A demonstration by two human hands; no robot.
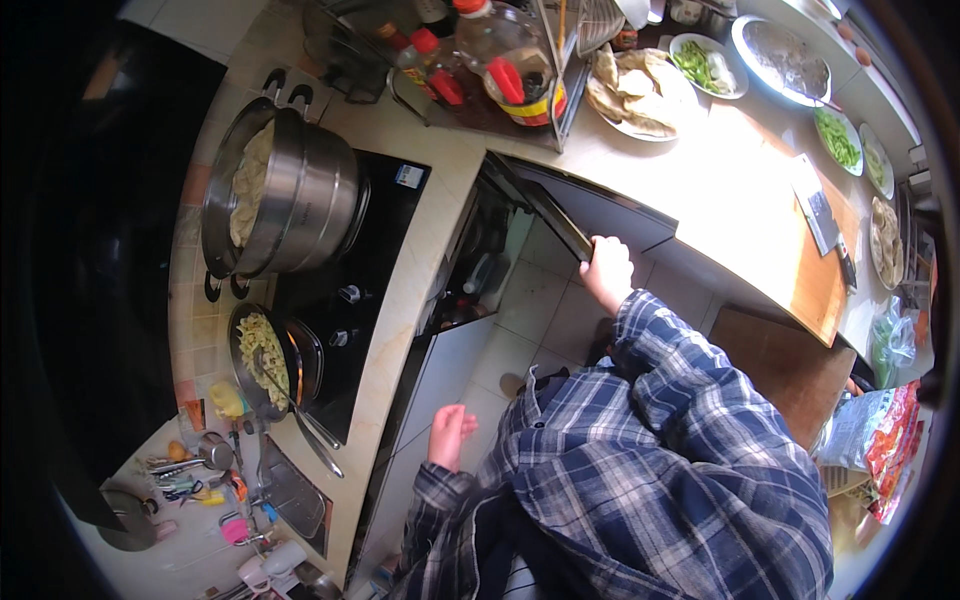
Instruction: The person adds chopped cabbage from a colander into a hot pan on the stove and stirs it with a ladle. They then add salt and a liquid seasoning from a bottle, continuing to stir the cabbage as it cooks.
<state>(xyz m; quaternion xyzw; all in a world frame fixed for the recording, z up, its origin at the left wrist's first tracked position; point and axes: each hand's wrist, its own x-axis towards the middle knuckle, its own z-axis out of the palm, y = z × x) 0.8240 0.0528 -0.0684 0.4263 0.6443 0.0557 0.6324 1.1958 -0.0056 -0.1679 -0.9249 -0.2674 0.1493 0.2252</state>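
Note:
My right hand grips the edge of an opened cabinet door below the counter corner. My left hand hangs near the cabinet front, fingers loosely bent, holding nothing. Between them an open cabinet shows dark cookware and a clear bottle, partly in shadow. Another pale cabinet door stands swung out nearer my left hand. Above, on the black cooktop, sit a steel steamer pot with pale dough-like food and a wok of chopped food, with a metal utensil leaning out over the counter.
A rack holds a large oil bottle. Filled flatbreads lie on a plate. A cleaver rests on the wooden cutting board. Plates of chopped greens stand behind. A sink is beside the wok.

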